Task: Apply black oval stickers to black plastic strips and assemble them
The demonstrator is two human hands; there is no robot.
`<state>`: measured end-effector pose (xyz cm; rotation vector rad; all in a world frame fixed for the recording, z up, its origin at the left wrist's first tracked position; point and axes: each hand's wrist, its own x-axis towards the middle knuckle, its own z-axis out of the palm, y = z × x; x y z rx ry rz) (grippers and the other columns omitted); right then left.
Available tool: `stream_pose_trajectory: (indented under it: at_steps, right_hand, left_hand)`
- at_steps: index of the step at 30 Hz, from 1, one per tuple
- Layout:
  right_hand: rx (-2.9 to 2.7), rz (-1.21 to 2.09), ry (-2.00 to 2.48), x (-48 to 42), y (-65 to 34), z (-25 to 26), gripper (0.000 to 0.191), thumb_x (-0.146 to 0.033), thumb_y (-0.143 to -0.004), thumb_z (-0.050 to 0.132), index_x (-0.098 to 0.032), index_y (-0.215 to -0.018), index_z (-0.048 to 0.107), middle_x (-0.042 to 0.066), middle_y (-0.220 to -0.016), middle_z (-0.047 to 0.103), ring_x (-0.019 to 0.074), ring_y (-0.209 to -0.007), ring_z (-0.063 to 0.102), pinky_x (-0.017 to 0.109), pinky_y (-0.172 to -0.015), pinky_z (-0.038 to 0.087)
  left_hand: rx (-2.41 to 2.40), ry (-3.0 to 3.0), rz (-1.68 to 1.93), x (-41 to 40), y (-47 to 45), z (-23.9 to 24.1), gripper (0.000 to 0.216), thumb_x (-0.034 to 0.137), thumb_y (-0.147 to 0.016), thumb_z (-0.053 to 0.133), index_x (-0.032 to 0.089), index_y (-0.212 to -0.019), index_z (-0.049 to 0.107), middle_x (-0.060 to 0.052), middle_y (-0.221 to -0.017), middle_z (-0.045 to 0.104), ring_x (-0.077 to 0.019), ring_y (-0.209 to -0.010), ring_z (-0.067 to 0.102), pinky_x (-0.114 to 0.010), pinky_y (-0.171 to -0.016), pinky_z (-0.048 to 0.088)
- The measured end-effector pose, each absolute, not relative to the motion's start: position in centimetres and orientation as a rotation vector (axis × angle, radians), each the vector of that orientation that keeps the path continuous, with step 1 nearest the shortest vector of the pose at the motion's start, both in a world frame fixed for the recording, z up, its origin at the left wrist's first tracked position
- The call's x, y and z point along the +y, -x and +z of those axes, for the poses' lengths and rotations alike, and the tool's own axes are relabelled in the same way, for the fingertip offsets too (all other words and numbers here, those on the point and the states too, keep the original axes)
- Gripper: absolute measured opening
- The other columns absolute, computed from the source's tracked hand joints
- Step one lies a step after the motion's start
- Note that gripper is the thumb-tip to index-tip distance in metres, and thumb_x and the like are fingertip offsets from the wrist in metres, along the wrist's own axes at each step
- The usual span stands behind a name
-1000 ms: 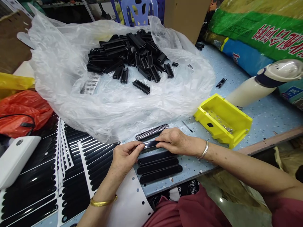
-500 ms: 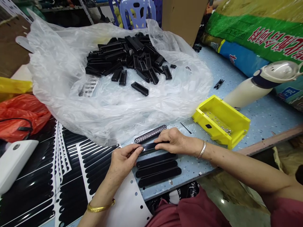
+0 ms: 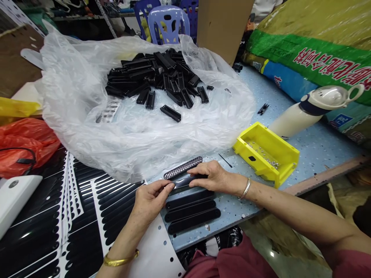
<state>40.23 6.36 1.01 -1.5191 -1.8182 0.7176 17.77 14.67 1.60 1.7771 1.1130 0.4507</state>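
Both hands press on one long glossy black strip (image 3: 182, 183) lying on the blue speckled table (image 3: 319, 146). My left hand (image 3: 150, 199) pinches its left end with closed fingers. My right hand (image 3: 210, 175) lies over its right end, fingers curled down on it. Just beyond it lies a perforated grille strip (image 3: 183, 167). Three more black strips (image 3: 193, 210) lie side by side right below my hands. Sheets of black oval stickers (image 3: 116, 200) on white backing spread out to the left.
A clear plastic bag (image 3: 87, 116) holds a heap of black ribbed parts (image 3: 156, 75). A yellow bin (image 3: 266, 154) with small screws stands at the right, a white bottle (image 3: 313, 108) beyond it. Printed sacks (image 3: 313, 58), a red bag (image 3: 26, 143) and a white device (image 3: 14, 197) line the sides.
The view has shifted slightly. Both hands stay on the same black strip with fingers sliding a little along it; nothing was picked up or let go.
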Motion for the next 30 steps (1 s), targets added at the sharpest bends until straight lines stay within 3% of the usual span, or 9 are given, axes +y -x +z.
stream_pose_trajectory:
  at_steps: [7, 11, 14, 18, 24, 30]
  right_hand:
    - [-1.626, 0.786, 1.531, 6.2, -41.2, 1.5, 0.021, -0.027, -0.085, 0.069, -0.016, -0.102, 0.076, 0.006, -0.094, 0.077, 0.0174, -0.081, 0.071, 0.027, -0.075, 0.055]
    - [-1.320, 0.686, 1.618, 5.0, -43.3, 2.8, 0.022, -0.029, -0.089, 0.059, -0.016, -0.096, 0.076, 0.004, -0.081, 0.076, 0.0152, -0.069, 0.070, 0.025, -0.063, 0.055]
    - [-1.278, 0.696, 1.663, 3.7, -44.0, 3.3, 0.021, -0.027, -0.087, 0.058, -0.015, -0.088, 0.075, 0.002, -0.067, 0.072, 0.0136, -0.060, 0.066, 0.023, -0.055, 0.052]
    - [-1.296, 0.821, 1.744, 2.7, -42.6, 2.6, 0.019, -0.028, -0.083, 0.061, -0.013, -0.087, 0.074, 0.002, -0.064, 0.069, 0.0132, -0.057, 0.062, 0.023, -0.053, 0.047]
    - [-1.391, 0.562, 2.057, 4.0, -39.1, 1.8, 0.036, -0.050, -0.072, 0.075, -0.016, -0.067, 0.067, 0.000, -0.055, 0.059, 0.0117, -0.052, 0.049, 0.024, -0.050, 0.033]
    - [-1.303, 0.550, 2.038, 4.5, -38.6, 1.1, 0.029, -0.036, -0.081, 0.067, -0.017, -0.059, 0.062, -0.001, -0.052, 0.056, 0.0106, -0.051, 0.047, 0.023, -0.050, 0.032]
  left_hand:
    - [1.119, -1.783, 0.427, 14.7, -17.8, 1.7, 0.028, 0.043, -0.075, 0.067, 0.017, -0.075, 0.077, 0.004, -0.040, 0.052, -0.0090, -0.038, 0.046, -0.019, -0.040, 0.035]
    - [1.134, -1.769, 0.424, 14.6, -17.7, 1.6, 0.029, 0.044, -0.074, 0.067, 0.017, -0.075, 0.077, 0.003, -0.042, 0.052, -0.0096, -0.038, 0.047, -0.019, -0.041, 0.036]
    - [1.148, -1.738, 0.411, 14.6, -17.8, 1.7, 0.030, 0.045, -0.073, 0.067, 0.017, -0.076, 0.077, 0.003, -0.045, 0.054, -0.0097, -0.038, 0.047, -0.020, -0.040, 0.037]
    - [1.145, -1.718, 0.420, 14.6, -17.8, 1.9, 0.030, 0.046, -0.073, 0.067, 0.018, -0.076, 0.077, 0.003, -0.047, 0.056, -0.0094, -0.038, 0.047, -0.020, -0.041, 0.039]
    - [1.132, -1.755, 0.414, 14.6, -17.8, 1.7, 0.030, 0.046, -0.074, 0.066, 0.018, -0.076, 0.076, 0.003, -0.046, 0.055, -0.0096, -0.039, 0.047, -0.020, -0.040, 0.037]
    - [1.094, -1.804, 0.424, 14.8, -17.7, 1.6, 0.029, 0.045, -0.075, 0.065, 0.018, -0.075, 0.076, 0.003, -0.046, 0.056, -0.0106, -0.039, 0.048, -0.021, -0.041, 0.038]
